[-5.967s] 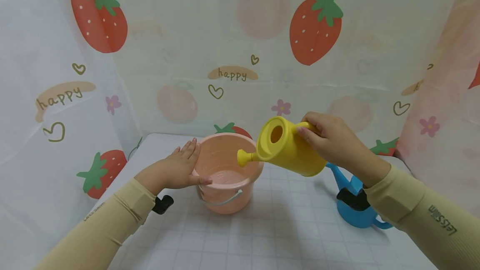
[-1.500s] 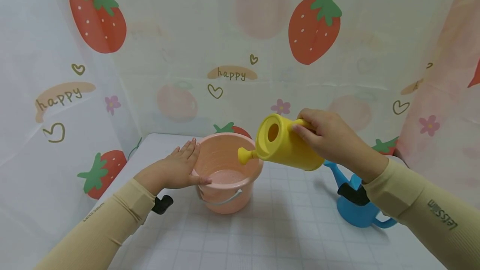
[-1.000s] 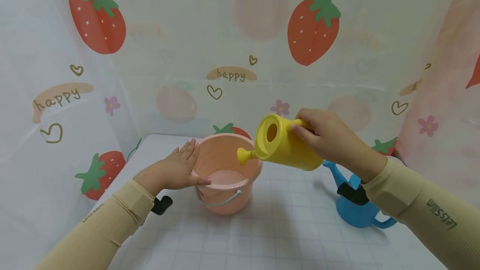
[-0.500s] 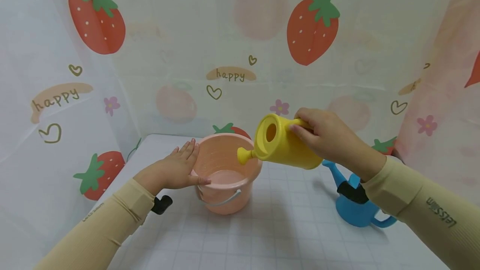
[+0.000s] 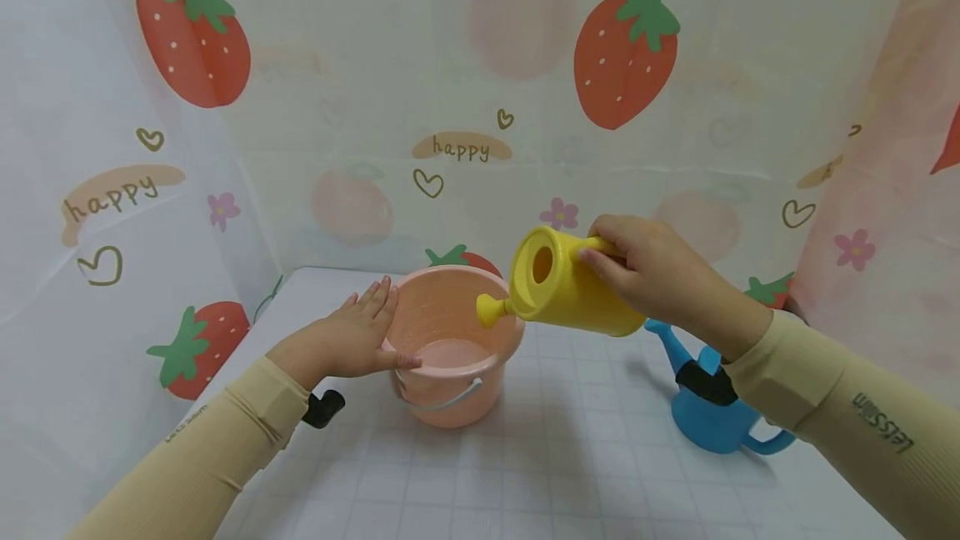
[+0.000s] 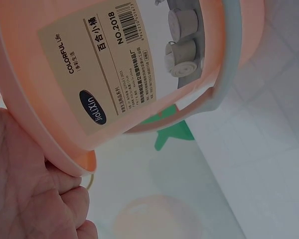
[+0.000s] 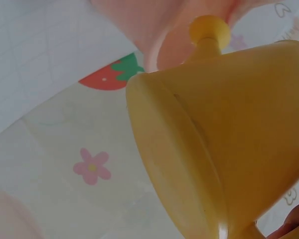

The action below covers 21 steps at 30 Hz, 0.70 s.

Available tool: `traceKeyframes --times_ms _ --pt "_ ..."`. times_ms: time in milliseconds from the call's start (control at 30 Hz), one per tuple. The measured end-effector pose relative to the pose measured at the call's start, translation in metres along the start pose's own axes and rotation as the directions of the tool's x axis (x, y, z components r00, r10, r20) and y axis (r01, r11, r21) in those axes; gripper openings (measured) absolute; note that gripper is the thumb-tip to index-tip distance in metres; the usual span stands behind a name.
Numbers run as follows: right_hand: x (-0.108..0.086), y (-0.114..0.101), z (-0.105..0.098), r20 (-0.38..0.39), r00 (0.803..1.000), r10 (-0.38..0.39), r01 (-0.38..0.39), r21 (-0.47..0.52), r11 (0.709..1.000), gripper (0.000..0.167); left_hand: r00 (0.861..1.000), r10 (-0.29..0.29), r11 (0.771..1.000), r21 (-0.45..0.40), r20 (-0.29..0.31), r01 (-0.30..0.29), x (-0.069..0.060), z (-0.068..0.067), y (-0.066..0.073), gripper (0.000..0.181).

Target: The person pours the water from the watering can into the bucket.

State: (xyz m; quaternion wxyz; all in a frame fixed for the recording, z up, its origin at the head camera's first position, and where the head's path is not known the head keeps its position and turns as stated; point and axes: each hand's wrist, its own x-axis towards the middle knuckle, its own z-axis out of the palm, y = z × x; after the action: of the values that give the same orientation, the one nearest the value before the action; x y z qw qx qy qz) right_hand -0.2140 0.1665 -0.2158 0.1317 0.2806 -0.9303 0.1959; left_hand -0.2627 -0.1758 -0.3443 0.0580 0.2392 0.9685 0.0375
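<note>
In the head view a pink bucket [image 5: 457,394] stands upright on the table. My left hand [image 5: 345,337] rests on its left rim, fingers straight, thumb along the front rim; the left wrist view shows the hand [image 6: 30,189] against the rim and a label [image 6: 89,64] on the bucket's side. My right hand [image 5: 652,269] grips the handle of a yellow watering can [image 5: 577,294], tilted with its spout over the bucket's opening. In the right wrist view the can [image 7: 229,124] hides most of the bucket.
A blue watering can [image 5: 708,423] stands on the white table [image 5: 525,482] at the right, partly behind my right wrist. A printed cloth [image 5: 360,107] hangs behind and at both sides. A black wrist piece [image 5: 325,409] shows under my left sleeve.
Compared with the earliest frame, the yellow can and my right hand are slightly higher and a little more tilted. My left hand and the bucket look the same.
</note>
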Motion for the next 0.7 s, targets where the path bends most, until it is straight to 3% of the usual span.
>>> traceKeyframes --times_ms 267,700 --pt "0.0003 0.0003 0.0003 0.013 1.0 -0.002 0.002 -0.006 1.0 0.019 1.0 0.002 1.0 -0.005 0.01 -0.002 -0.0024 -0.0054 0.0035 0.114" --pt "0.0023 -0.0022 0.0 0.027 0.999 -0.021 0.022 -0.023 0.999 0.018 1.0 -0.004 1.0 -0.006 -0.004 0.004 0.0006 0.001 0.0 0.117"
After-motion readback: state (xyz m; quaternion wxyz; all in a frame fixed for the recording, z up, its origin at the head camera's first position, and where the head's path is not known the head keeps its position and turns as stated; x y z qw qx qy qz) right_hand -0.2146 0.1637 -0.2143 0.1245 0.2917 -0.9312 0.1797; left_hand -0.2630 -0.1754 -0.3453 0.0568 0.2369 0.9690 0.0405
